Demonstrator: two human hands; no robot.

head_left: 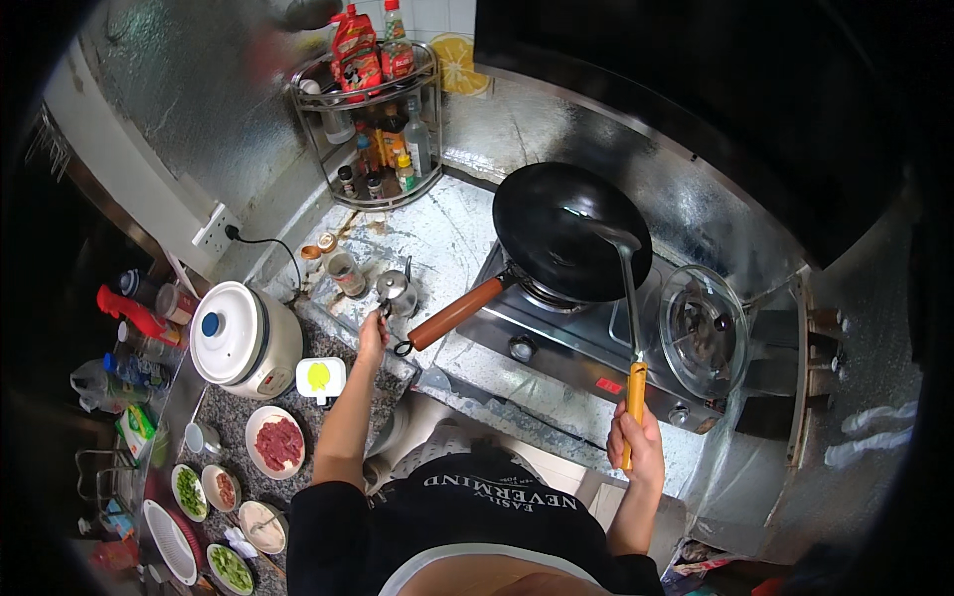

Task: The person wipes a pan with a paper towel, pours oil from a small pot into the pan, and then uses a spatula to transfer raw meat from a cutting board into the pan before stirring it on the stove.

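Observation:
My right hand (pixel 638 441) is wrapped around the yellow wooden handle of a wok spatula (pixel 630 298). Its metal head rests inside a black wok (pixel 566 223), which sits tilted on the left burner. The wok's brown wooden handle (pixel 457 313) points toward me, to the left. My left hand (pixel 372 340) is closed around the dark handle of a small metal oil pot (pixel 397 290), which stands on the worn counter. The hanging loop of the wok handle lies just right of that hand.
A glass lid (pixel 702 323) lies on the right side of the gas stove (pixel 523 348). Left are a glass jar (pixel 346 275), a white rice cooker (pixel 235 336), a plate of raw meat (pixel 275 444) and several bowls of chopped ingredients. A bottle rack (pixel 368 202) stands in the back corner.

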